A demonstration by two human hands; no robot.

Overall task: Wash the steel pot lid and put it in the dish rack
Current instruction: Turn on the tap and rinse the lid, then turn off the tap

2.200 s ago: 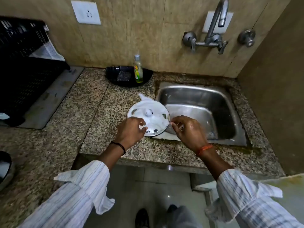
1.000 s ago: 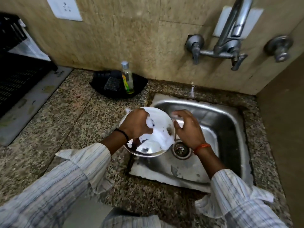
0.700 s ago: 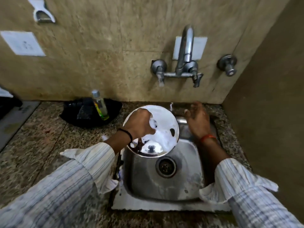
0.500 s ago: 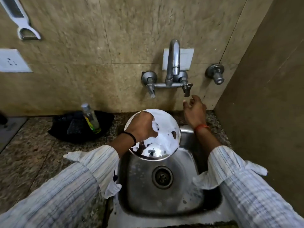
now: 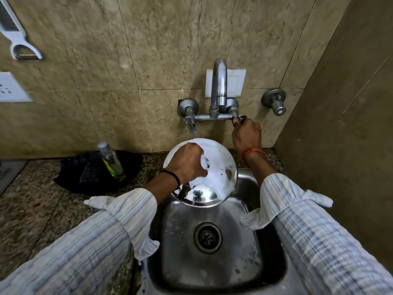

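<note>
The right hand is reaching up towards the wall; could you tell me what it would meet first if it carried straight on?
The right hand already seems to touch the tap's right handle; beyond that lies the tiled wall.

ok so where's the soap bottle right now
In the head view the soap bottle stands on the counter left of the sink, in a black tray by the wall, left of the lid held in the left hand.

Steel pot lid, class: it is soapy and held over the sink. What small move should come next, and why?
Probably turn the right tap handle to start the water. The right hand already grips it, no water shows at the spout, and the left hand holds the steel pot lid, covered in foam, above the sink, ready for rinsing.
</note>
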